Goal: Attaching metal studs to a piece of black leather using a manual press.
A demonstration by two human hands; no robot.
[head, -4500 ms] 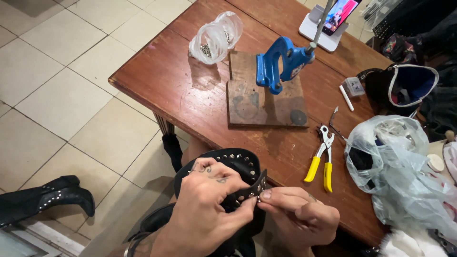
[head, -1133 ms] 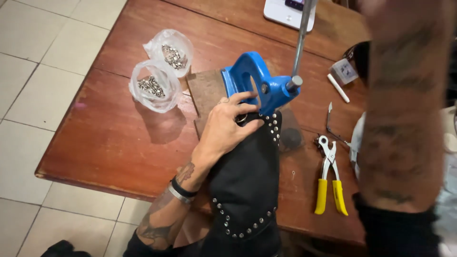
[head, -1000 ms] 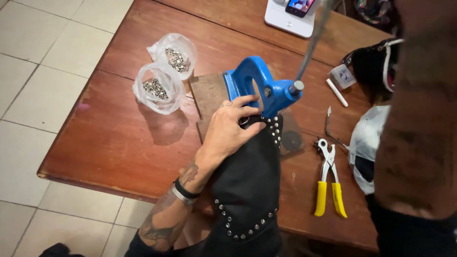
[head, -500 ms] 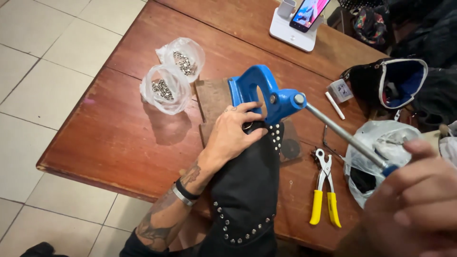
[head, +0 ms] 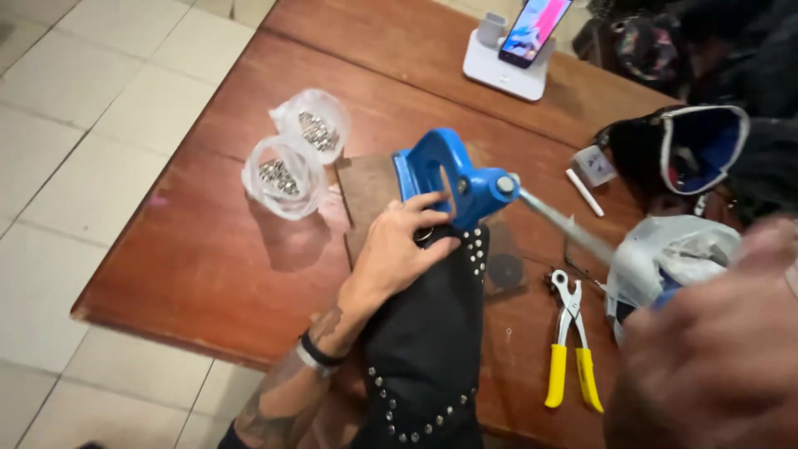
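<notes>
While the left hand (head: pixel 403 249) presses the black studded boot (head: pixel 428 333) under the blue press (head: pixel 445 179), its fingers lie flat and spread. The right hand (head: pixel 706 349), blurred, seems wrapped around the press lever (head: pixel 561 224); its fingers cannot be told.

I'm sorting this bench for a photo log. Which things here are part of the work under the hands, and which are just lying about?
In use:
left hand
right hand
blue press
press lever
black studded piece
bags of studs

Lying about:
yellow pliers
phone on stand
white marker
plastic bag
</notes>
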